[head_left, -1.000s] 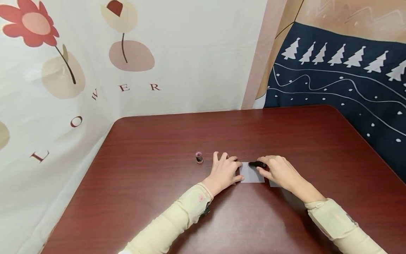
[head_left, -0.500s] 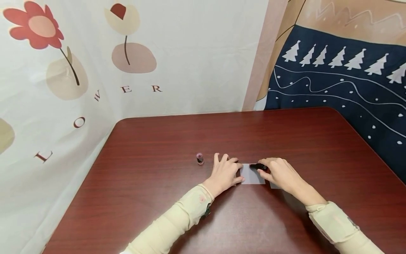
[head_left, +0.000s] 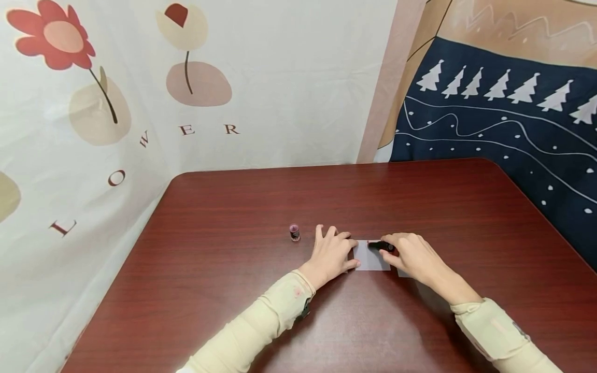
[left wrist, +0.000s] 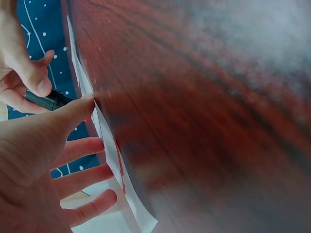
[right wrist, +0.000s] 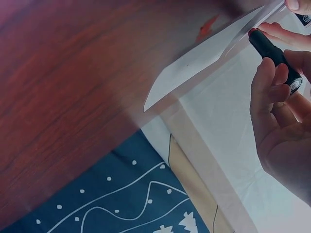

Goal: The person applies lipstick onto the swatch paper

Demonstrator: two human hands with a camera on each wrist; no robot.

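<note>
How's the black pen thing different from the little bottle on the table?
The black pen-like tool is held tilted in the right hand; the little bottle stands upright on the table, with no hand touching it.
The tool looks longer and slimmer than the bottle.
The tool is black, but the bottle is pinkish with dark markings.
Both are rounded.

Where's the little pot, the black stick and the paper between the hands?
Little pot (head_left: 295,234): head view, its side.
Black stick (right wrist: 271,51): right wrist view, its barrel.
Paper (head_left: 371,259): head view, its bare middle.
</note>
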